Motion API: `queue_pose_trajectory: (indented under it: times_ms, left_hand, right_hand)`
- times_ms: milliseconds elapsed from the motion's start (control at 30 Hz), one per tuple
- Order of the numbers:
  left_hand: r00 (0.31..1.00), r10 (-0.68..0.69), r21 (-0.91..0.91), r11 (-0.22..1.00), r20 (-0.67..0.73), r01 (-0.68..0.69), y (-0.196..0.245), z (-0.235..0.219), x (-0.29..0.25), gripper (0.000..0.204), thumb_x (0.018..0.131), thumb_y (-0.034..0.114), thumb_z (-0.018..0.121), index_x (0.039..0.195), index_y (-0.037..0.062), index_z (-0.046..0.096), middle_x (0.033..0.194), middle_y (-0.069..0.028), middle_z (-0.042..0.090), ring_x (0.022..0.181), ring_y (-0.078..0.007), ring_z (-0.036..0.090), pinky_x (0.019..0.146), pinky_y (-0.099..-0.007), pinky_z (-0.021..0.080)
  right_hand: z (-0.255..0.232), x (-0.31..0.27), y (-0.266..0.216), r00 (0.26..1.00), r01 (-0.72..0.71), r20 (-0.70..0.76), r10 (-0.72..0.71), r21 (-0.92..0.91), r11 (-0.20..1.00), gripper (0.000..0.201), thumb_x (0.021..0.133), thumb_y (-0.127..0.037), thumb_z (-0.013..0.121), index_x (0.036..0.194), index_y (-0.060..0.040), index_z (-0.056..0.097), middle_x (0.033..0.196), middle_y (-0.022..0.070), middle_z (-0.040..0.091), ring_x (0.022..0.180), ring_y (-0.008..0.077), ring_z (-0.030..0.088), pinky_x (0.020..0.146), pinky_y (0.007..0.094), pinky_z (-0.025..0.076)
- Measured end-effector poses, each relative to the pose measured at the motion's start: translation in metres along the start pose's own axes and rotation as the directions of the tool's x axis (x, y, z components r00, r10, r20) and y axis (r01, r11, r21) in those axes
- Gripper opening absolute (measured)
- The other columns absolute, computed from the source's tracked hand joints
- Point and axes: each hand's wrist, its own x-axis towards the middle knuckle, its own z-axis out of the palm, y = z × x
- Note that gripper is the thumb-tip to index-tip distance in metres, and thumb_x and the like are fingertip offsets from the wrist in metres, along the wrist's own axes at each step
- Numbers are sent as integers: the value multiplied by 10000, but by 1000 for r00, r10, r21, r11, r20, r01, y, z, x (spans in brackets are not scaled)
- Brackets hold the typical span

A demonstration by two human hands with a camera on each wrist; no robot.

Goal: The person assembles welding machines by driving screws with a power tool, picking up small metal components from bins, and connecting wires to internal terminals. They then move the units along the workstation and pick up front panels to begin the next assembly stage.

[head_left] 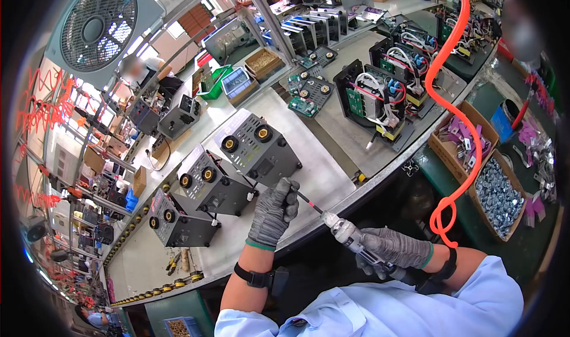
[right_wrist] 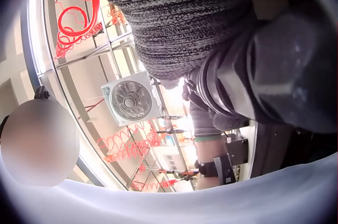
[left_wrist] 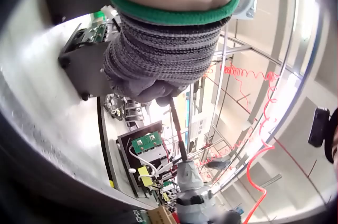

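The right hand [head_left: 392, 248], in a grey knit glove, grips a power screwdriver [head_left: 350, 236] wrapped in pale tape. Its long bit [head_left: 310, 203] points up and left toward the left hand [head_left: 273, 212]. In the left wrist view the gloved left hand [left_wrist: 158, 71] has its fingers curled at the end of the bit [left_wrist: 176, 123]. Just beyond the left hand stands a grey metal housing [head_left: 261, 150] with two round black and brass sockets. The right wrist view shows the right glove [right_wrist: 179, 28] beside the dark tool body [right_wrist: 253, 76].
Two similar housings [head_left: 205, 183] [head_left: 178, 221] stand to the left. Open units with wiring [head_left: 374, 97] and circuit boards [head_left: 309, 94] sit behind. At right are boxes of metal parts [head_left: 499, 194] and purple pieces [head_left: 460, 138]; an orange air hose [head_left: 436, 70] hangs down near the right arm.
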Motion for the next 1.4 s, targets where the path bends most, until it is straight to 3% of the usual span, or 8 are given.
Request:
queue_pose_trajectory:
  times_ms: [100,167,467,533,733,833,1000,1400]
  left_hand:
    - [984,154,393,913,-88,-108,15,10,-6,419,1010,410,656,1003,-9,662,681,3,552,521,-76,468,459,-233,369]
    - [958,286,727,662,-20,-183,22,11,-8,384,1026,373,631,934,4,678,654,33,515,540,-44,445,481,-221,341]
    - [960,280,843,510,28,-173,66,41,-10,471,1058,402,553,913,-16,713,676,-21,583,629,-101,519,591,-287,446]
    - [858,502,903,311,110,-297,87,44,-13,507,1069,424,531,910,-23,711,708,-38,631,656,-152,565,619,-337,481]
    - [621,744,961,-270,246,-58,134,47,27,339,988,370,620,905,57,721,808,-183,697,757,-368,686,682,-458,526]
    - [582,773,936,-348,254,54,140,46,51,367,965,417,635,893,69,729,816,-180,696,776,-361,692,712,-474,534]
    - [698,661,872,-478,278,106,136,53,68,458,963,506,599,864,82,739,851,-171,707,799,-368,698,745,-486,530]
    - [678,666,881,-469,312,56,130,43,76,427,982,455,583,819,82,710,815,-160,681,772,-350,686,708,-476,524]
  right_hand:
    - [-1,-5,-8,1000,11,5,-11,-4,1000,625,984,-607,565,1266,-51,527,905,87,664,690,134,678,482,257,568]
    - [-1,-13,-18,1000,5,-15,-7,-145,989,634,986,-612,559,1265,-44,529,894,80,657,679,120,668,481,244,562]
    - [-1,-8,-34,992,100,-61,-108,-123,987,668,945,-660,596,1238,-61,549,866,81,672,663,130,682,493,243,559]
    - [-1,-1,-45,982,150,-102,-157,-81,985,631,953,-663,581,1159,-66,571,844,80,687,624,135,686,473,243,553]
    - [-5,18,-67,977,174,-100,-188,-137,975,597,977,-650,545,1063,-59,579,813,76,686,617,137,686,460,253,557]
    - [-4,23,-73,981,147,-110,-159,-108,983,574,980,-629,558,1055,-59,567,814,81,675,612,141,680,447,268,565]
    - [-7,25,-71,974,184,-117,-195,-99,978,617,966,-666,553,1087,-63,589,798,91,693,604,153,690,453,254,554]
    - [-1,22,-84,980,150,-116,-162,-106,983,620,968,-667,548,1082,-59,579,820,80,679,637,144,690,454,253,558]
